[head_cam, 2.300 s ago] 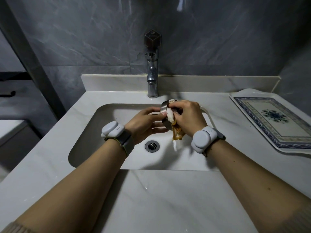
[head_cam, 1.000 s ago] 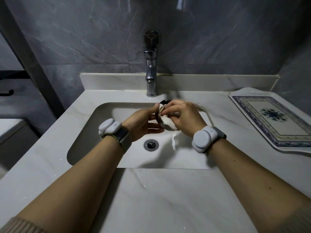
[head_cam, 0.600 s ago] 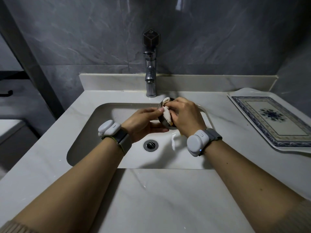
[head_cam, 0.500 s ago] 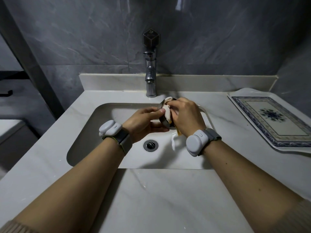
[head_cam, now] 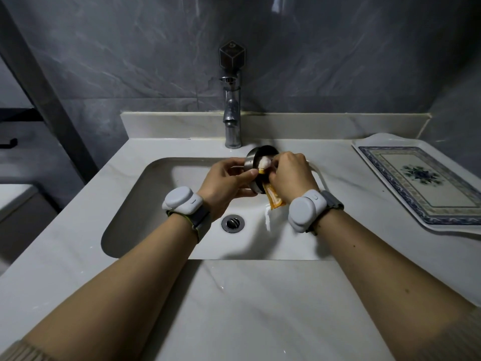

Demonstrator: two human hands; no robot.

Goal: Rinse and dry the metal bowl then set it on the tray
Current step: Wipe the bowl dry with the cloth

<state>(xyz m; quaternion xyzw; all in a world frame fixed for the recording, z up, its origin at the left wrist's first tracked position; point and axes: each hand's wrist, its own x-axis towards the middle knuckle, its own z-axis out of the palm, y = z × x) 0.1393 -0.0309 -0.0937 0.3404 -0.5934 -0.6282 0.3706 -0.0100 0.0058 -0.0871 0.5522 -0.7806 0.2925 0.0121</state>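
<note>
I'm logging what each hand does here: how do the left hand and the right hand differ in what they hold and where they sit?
The left hand grips the metal bowl by its outer wall, while the right hand pinches the cloth against the bowl's rim. The left hand sits on the drain side, the right hand nearer the tray. Both hover above the sink, and each has a grey band at its wrist.

bowl [head_cam: 251,161]: silvery metal, dark inside
cloth [head_cam: 273,196]: white and orange
tray [head_cam: 416,178]: white, blue patterned border, blue flower motif at centre
surface [head_cam: 260,308]: white, grey-veined marble
wall [head_cam: 130,48]: dark grey marbling
</note>
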